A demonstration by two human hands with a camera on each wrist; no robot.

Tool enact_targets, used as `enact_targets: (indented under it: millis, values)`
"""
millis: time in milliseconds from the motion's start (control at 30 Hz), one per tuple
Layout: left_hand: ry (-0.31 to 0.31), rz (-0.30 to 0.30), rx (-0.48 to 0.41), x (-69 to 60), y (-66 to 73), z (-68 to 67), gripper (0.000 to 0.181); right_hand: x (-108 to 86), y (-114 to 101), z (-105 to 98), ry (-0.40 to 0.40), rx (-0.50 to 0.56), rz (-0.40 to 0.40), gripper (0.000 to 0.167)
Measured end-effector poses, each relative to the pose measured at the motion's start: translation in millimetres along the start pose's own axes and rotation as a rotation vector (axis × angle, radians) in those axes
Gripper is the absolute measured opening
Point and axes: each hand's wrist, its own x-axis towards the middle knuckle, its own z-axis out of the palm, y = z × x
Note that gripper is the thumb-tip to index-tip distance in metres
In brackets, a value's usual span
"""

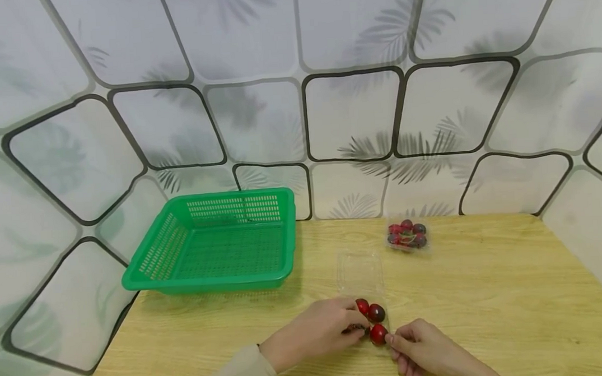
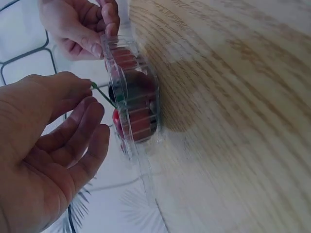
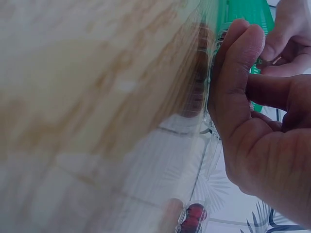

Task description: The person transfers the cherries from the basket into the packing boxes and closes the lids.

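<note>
A clear plastic box [image 2: 130,80] with its lid [image 1: 359,270] folded back sits near the table's front, holding several dark red cherries [image 1: 378,335]. Over the box, my left hand [image 1: 322,328] pinches a green cherry stem [image 2: 103,94] between thumb and finger; the stem runs down to the fruit in the box. In the head view that hand hides part of the cherries. From the other side my right hand [image 1: 424,348] holds the box's right rim with thumb and finger, its other fingers curled.
A green plastic basket [image 1: 214,280] stands at the left of the wooden table [image 1: 487,303]. Towards the back lies a second clear box [image 1: 407,248] filled with dark red cherries. A patterned cloth wall [image 1: 348,118] rises behind the table.
</note>
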Motion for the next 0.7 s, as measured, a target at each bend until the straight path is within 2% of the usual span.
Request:
enact_targets:
  millis: [100, 200, 333, 433, 500, 600, 700]
  values:
    - [0.076, -0.078, -0.064, -6.3, -1.7, 0.1, 0.011, 0.6, 0, 0, 0.007, -0.012, 0.017, 0.034]
    - [0.144, -0.193, -0.087, -11.6, -2.5, -1.0, 0.01, 1.0, 0, -1, 0.009, -0.019, 0.02, 0.034]
    - [0.171, -0.376, -0.15, -18.0, -2.2, -0.8, 0.021, 0.9, -1, -2, 0.005, -0.02, 0.001, 0.035]
    - [0.136, -0.489, -0.216, -24.5, -0.9, 1.5, 0.031, 0.8, -1, -2, 0.001, -0.019, -0.009, 0.035]
    - [0.096, -0.535, -0.279, -29.0, 0.3, 3.1, 0.036, 0.8, -1, -2, -0.001, -0.021, -0.016, 0.035]
    - [0.024, -0.574, -0.419, -34.9, 0.9, 5.6, 0.039, 0.9, -2, -2, -0.004, -0.033, -0.024, 0.036]
    - [-0.044, -0.584, -0.568, -38.4, -1.2, 8.6, 0.037, 0.9, -2, -3, -0.003, -0.049, -0.025, 0.036]
